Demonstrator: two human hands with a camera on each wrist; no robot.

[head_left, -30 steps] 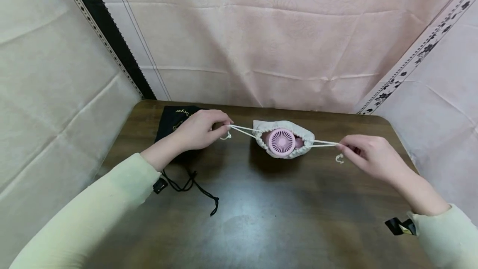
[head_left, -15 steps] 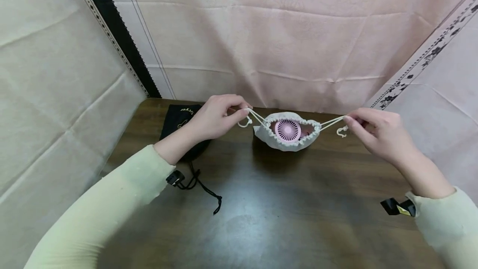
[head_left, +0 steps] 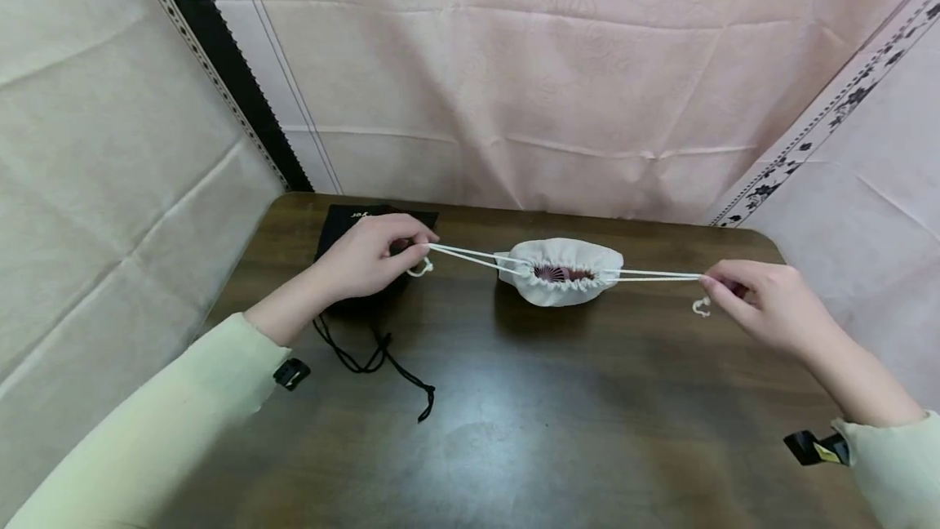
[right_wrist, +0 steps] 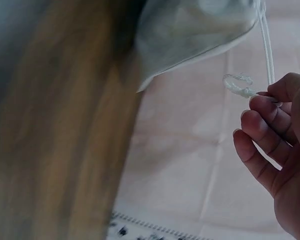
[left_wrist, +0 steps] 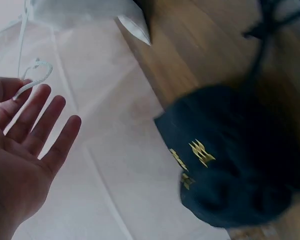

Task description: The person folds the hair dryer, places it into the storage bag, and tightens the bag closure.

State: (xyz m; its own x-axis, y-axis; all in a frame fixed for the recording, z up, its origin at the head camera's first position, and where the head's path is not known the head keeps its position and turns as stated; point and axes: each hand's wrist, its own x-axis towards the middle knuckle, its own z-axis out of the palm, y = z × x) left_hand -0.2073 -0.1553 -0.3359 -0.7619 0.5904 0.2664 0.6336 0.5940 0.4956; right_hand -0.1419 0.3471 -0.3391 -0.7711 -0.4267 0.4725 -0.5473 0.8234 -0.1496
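Observation:
A white drawstring bag (head_left: 561, 292) sits towards the table's far side, its gathered mouth narrowed to a slit. Through that slit part of a pink round grille (head_left: 551, 273) shows; the rest of the object is hidden in the bag. My left hand (head_left: 374, 258) pinches the left drawstring (head_left: 470, 255) between thumb and index finger, the cord's knotted end hanging below. On the other side my right hand (head_left: 767, 300) pinches the right drawstring (head_left: 657, 275) likewise. Both cords are stretched taut. In both wrist views the other fingers are spread loosely.
A black pouch (left_wrist: 225, 165) with gold print lies on the brown table (head_left: 485, 431) behind the left hand, partly covered by it. Its black cord (head_left: 370, 353) trails towards the front. Pale cloth (head_left: 470, 80) hangs behind the table.
Both hands have moved farther apart, pulling the drawstrings. The bag's mouth has drawn in, covering most of the pink grille. Midway, the hands and bag were raised, then came lower.

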